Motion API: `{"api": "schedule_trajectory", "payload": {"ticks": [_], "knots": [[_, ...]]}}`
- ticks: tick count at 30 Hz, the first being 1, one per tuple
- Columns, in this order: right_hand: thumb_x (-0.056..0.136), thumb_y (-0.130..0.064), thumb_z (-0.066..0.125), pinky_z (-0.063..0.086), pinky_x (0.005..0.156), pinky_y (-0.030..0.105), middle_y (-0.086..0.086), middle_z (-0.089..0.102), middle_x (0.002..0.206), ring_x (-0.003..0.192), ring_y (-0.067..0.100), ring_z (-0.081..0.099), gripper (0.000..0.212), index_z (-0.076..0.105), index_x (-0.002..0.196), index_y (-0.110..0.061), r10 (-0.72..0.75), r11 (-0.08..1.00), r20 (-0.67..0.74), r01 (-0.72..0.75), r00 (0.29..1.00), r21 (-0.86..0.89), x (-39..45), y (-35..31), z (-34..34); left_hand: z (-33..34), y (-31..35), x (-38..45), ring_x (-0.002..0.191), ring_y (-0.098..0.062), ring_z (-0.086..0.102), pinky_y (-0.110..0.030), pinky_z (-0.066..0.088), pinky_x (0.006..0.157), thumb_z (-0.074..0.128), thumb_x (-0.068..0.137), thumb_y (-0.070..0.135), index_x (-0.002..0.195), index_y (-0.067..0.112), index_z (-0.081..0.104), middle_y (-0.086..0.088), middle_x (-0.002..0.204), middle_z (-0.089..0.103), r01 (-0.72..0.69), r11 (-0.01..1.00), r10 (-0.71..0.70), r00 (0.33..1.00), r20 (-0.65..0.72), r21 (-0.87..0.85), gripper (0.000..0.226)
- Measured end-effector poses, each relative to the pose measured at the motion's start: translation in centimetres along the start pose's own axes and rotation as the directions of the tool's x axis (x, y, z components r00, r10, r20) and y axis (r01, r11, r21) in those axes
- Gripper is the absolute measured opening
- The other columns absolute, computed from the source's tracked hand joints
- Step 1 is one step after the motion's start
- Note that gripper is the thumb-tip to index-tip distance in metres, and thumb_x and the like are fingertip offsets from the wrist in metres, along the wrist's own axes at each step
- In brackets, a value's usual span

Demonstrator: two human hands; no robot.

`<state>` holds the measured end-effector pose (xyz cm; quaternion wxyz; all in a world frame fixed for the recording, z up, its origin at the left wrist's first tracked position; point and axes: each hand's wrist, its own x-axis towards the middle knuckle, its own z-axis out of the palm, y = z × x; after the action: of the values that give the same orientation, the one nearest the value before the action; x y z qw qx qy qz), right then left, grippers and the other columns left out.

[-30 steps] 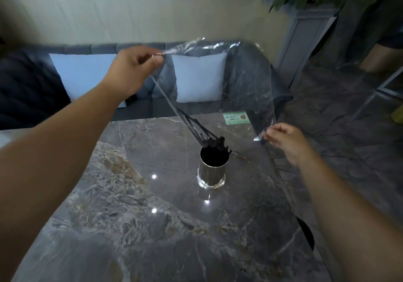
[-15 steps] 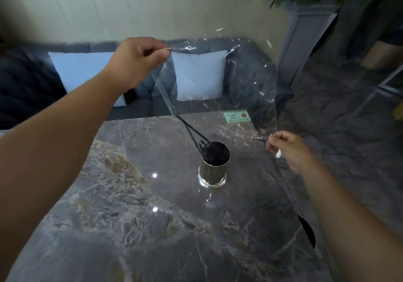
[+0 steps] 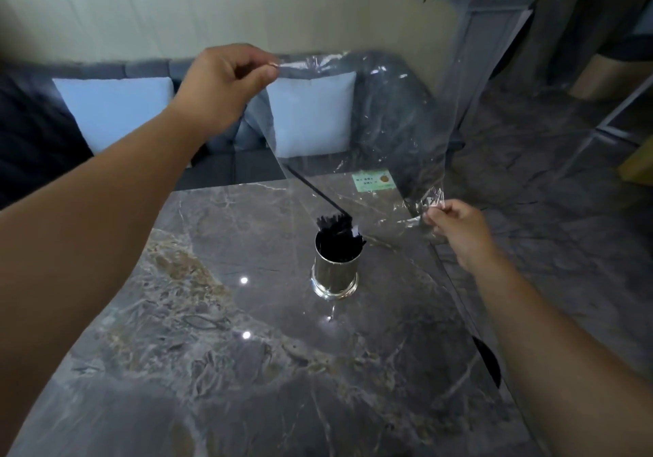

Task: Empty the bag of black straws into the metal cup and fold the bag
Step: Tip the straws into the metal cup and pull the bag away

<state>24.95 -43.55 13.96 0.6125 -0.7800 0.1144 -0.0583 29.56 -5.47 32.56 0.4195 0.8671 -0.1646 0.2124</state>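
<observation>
Head view: last black straw (image 3: 316, 193) slants down-right into metal cup (image 3: 335, 274).

There is a single view, from a wide-angle camera worn on the person's head. It looks forward and down over a marble table (image 3: 219, 368), close enough that both forearms enter from the bottom corners and fill much of the picture. The table runs away from the camera toward a sofa (image 3: 385, 110) and a pale wall (image 3: 176, 15) at the top. The floor (image 3: 551, 181) shows on the right. Straight lines bend near the edges, and no second view shares the scene
</observation>
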Motion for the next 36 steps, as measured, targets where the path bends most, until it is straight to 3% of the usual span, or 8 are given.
{"api": "schedule_trajectory", "payload": {"ticks": [4, 7, 11, 14, 17, 24, 28, 36], "knots": [[0.087, -0.013, 0.066, 0.050, 0.069, 0.028, -0.005, 0.073, 0.070, 0.074, 0.012, 0.065, 0.013, 0.066, 0.075, -0.018, 0.014, 0.999, 0.040, -0.016, 0.999, 0.030, 0.2, -0.1, 0.3, -0.1, 0.1, 0.2, 0.077, 0.017, 0.056, -0.007, 0.043, 0.078, 0.061, 0.094, 0.021, 0.105, 0.012, 0.070, 0.020, 0.090, 0.063, -0.023, 1.000, 0.023, 1.000, -0.018, 0.000, 0.017], [0.088, -0.013, 0.065, 0.051, 0.070, 0.030, -0.005, 0.074, 0.071, 0.075, 0.010, 0.068, 0.013, 0.065, 0.077, -0.019, 0.030, 0.999, 0.047, -0.031, 0.998, 0.039, 0.2, 0.1, 0.3, -0.7, 0.2, 0.3, 0.076, 0.015, 0.056, -0.009, 0.044, 0.079, 0.061, 0.093, 0.019, 0.099, 0.018, 0.068, 0.019, 0.089, 0.064, -0.029, 1.000, 0.029, 1.000, 0.001, 0.001, 0.009], [0.086, -0.015, 0.066, 0.050, 0.067, 0.031, -0.001, 0.073, 0.076, 0.077, 0.016, 0.066, 0.014, 0.068, 0.074, -0.023, 0.014, 1.000, 0.044, -0.013, 0.999, -0.004, 0.2, 0.2, 0.1, -1.3, 0.2, 0.4, 0.073, 0.012, 0.057, -0.010, 0.046, 0.076, 0.061, 0.093, 0.023, 0.100, 0.022, 0.069, 0.030, 0.075, 0.066, -0.022, 1.000, 0.021, 1.000, 0.018, 0.018, 0.011], [0.086, -0.017, 0.066, 0.051, 0.066, 0.024, -0.005, 0.075, 0.075, 0.074, 0.009, 0.067, 0.017, 0.070, 0.073, -0.026, -0.020, 1.000, 0.069, 0.021, 0.997, -0.008, -0.2, 0.1, 0.2, -1.2, 0.1, 0.3, 0.073, 0.011, 0.057, -0.013, 0.046, 0.078, 0.060, 0.094, 0.023, 0.103, 0.017, 0.070, 0.022, 0.083, 0.064, -0.036, 0.999, 0.034, 0.999, 0.032, 0.037, 0.015], [0.086, -0.019, 0.066, 0.049, 0.064, 0.028, -0.004, 0.075, 0.077, 0.076, 0.013, 0.067, 0.016, 0.070, 0.074, -0.028, -0.028, 1.000, 0.089, 0.028, 0.996, -0.002, -0.4, -0.1, 0.2, -1.1, -0.1, 0.3, 0.074, 0.010, 0.056, -0.014, 0.047, 0.078, 0.061, 0.094, 0.024, 0.102, 0.019, 0.070, 0.020, 0.086, 0.064, -0.041, 0.999, 0.039, 0.999, 0.037, 0.032, 0.014], [0.088, -0.010, 0.062, 0.049, 0.071, 0.030, -0.004, 0.070, 0.067, 0.069, 0.016, 0.060, 0.022, 0.068, 0.072, -0.024, 0.025, 0.968, 0.040, -0.034, 0.999, 0.247, -0.6, 0.3, 0.0, -1.4, 0.5, 0.6, 0.074, 0.013, 0.058, -0.007, 0.042, 0.073, 0.059, 0.094, 0.029, 0.099, 0.026, 0.069, 0.036, 0.079, 0.065, -0.059, 0.998, 0.059, 0.998, 0.002, 0.019, 0.011], [0.091, -0.009, 0.060, 0.052, 0.069, 0.026, -0.003, 0.069, 0.066, 0.065, 0.011, 0.062, 0.020, 0.065, 0.077, -0.021, 0.059, 0.938, 0.095, -0.088, 0.994, 0.335, -0.6, 0.7, -0.2, -1.9, 0.7, 0.6, 0.071, 0.010, 0.058, -0.012, 0.046, 0.074, 0.060, 0.093, 0.031, 0.104, 0.023, 0.069, 0.023, 0.081, 0.066, -0.061, 0.998, 0.061, 0.998, -0.012, -0.006, 0.016], [0.090, -0.007, 0.060, 0.053, 0.063, 0.022, -0.003, 0.068, 0.064, 0.062, 0.010, 0.062, 0.028, 0.070, 0.070, -0.025, 0.050, 0.923, 0.143, -0.100, 0.988, 0.373, -0.8, 1.1, 0.1, -1.8, 1.0, 0.4, 0.070, 0.007, 0.056, -0.014, 0.047, 0.074, 0.060, 0.095, 0.027, 0.102, 0.020, 0.068, 0.019, 0.079, 0.066, -0.053, 0.998, 0.053, 0.999, -0.006, -0.012, 0.013]]}}
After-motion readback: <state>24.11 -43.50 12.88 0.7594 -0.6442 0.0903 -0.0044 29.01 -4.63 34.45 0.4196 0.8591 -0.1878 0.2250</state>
